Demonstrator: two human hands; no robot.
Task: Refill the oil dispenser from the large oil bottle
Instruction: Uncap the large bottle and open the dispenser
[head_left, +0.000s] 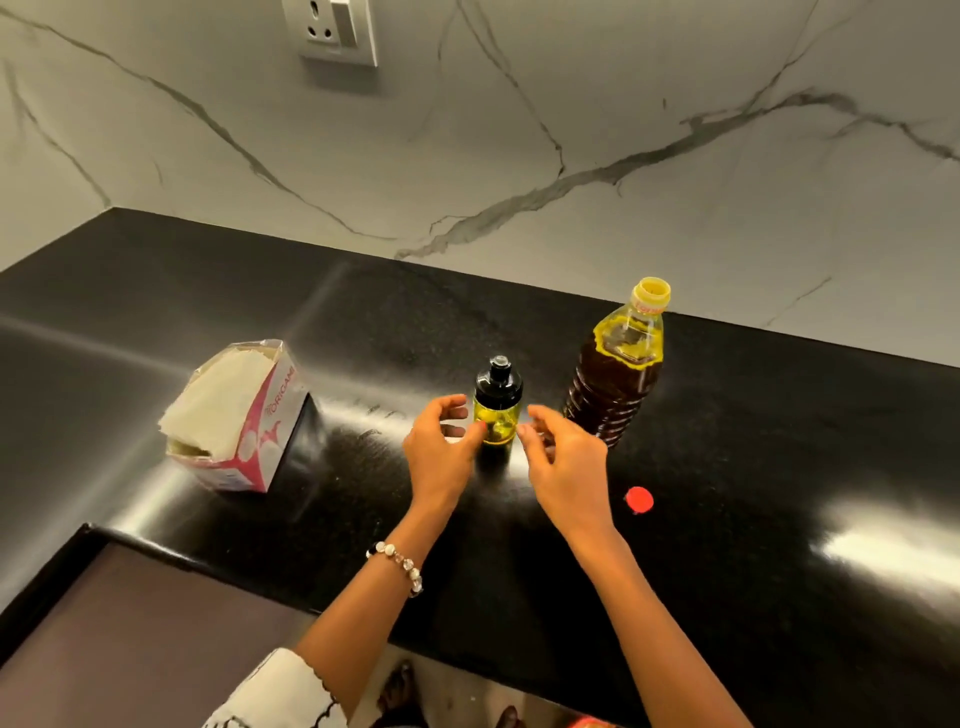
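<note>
Marble-veined wall backs a glossy black tabletop (727, 545). I count one oil dispenser (497, 402) with a black cap, upright at centre; one large oil bottle (621, 371), upright and uncapped, just to its right; one red cap (639, 500) lying nearer me; one tissue box (241, 415) well to the left. My left hand (441, 441) and right hand (558, 447) flank the dispenser, fingers loosely spread, gripping nothing; the left fingertip appears to touch it. Bare tabletop extends right and toward the front edge.
</note>
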